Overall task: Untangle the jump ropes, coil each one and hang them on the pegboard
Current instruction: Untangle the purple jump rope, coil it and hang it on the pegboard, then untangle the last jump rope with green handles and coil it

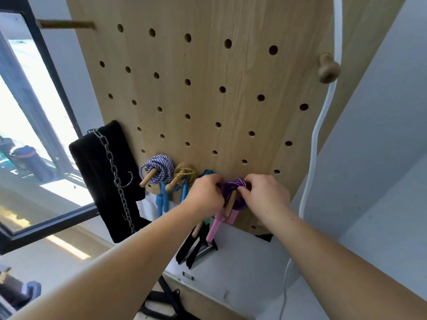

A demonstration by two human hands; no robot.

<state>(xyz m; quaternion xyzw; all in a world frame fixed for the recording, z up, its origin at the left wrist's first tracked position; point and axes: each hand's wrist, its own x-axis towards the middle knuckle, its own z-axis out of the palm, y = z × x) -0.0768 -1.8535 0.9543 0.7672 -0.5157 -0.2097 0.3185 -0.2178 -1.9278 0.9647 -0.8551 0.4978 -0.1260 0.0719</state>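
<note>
While I watched through the head camera, the purple rope coil [235, 192] sat threaded over a wooden peg [231, 204] near the lower edge of the pegboard [208, 88], its pink handles [215, 225] hanging down below it. Both hands were on that coil: the left hand [203, 192] had its fingers curled against the coil's left edge, and the right hand [265, 195] pinched the right side between thumb and fingertips, with the peg poking out between the two. Beside the left hand I could see a teal coil [208, 173], mostly hidden behind the knuckles, then a gold coil [184, 173] and a blue-and-white coil [157, 169], each on its own peg, with blue handles [161, 202] dangling beneath. Two black handles [187, 248] hung lower, under the left wrist. Further left a black pad [104, 176] with a metal chain [115, 172] draped over it hung at the board's edge, next to a window [34, 112]. On the right a white cable [323, 112] ran down past a round wooden knob [329, 70]
</note>
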